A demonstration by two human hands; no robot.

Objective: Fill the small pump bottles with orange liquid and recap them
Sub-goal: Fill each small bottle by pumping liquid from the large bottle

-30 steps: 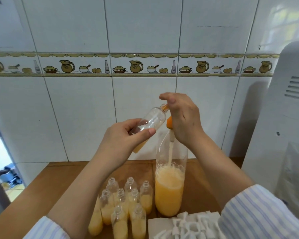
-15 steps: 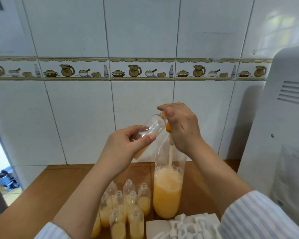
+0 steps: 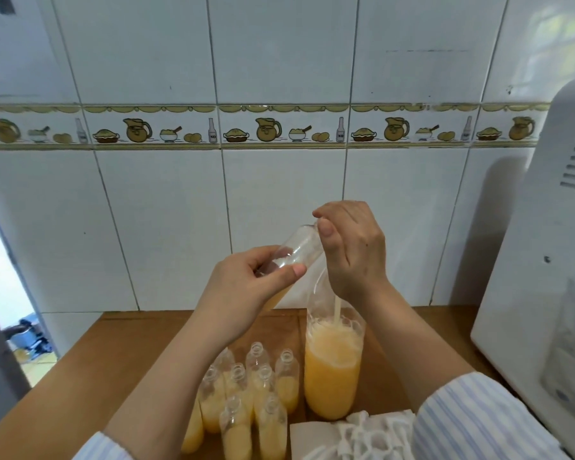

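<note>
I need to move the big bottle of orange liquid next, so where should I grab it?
Take the big bottle around its straight lower body, coming from the right; small filled bottles crowd its left, and a tube runs down through its top.

Both raised — left hand (image 3: 246, 287) gripping, right hand (image 3: 352, 250) pinching.

White tiled wall (image 3: 166, 227), wooden counter (image 3: 113, 353), white appliance (image 3: 528, 293)
</note>
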